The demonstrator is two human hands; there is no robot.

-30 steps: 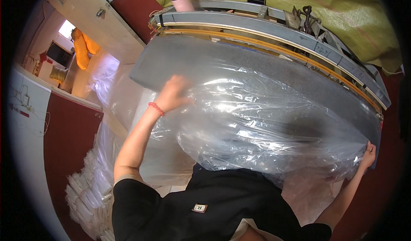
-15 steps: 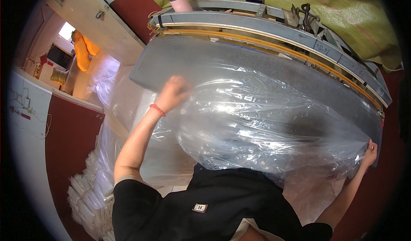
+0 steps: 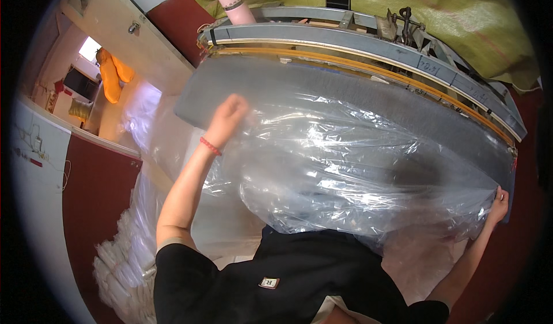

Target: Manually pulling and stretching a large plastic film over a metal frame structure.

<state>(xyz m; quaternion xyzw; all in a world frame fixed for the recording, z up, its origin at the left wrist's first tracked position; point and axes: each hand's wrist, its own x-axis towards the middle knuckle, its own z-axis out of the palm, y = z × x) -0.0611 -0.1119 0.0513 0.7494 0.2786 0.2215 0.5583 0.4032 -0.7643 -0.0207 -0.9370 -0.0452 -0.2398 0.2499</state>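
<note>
A large sheet of clear plastic film (image 3: 322,151) spreads in shiny wrinkles over a grey padded work surface (image 3: 207,82) in front of me. At the right end, my right hand (image 3: 500,204) pinches the film's edge near the surface's corner. My left hand (image 3: 229,119), slightly blurred, is raised over the left part of the surface with its fingers curled in at the film's far left edge. A red beaded bracelet (image 3: 211,146) circles my left wrist. The near side of the film hangs down against my body.
Behind the surface runs a long grey metal bar (image 3: 322,39) with yellow strips, and a metal clamp (image 3: 406,27) on it. A pink bottle (image 3: 236,7) stands at the back left. Bundled plastic (image 3: 124,266) lies at lower left, by an open door (image 3: 129,30).
My left hand has shifted slightly up and to the left, its fingers now more curled. My right hand keeps its pinch on the film in the same place.
</note>
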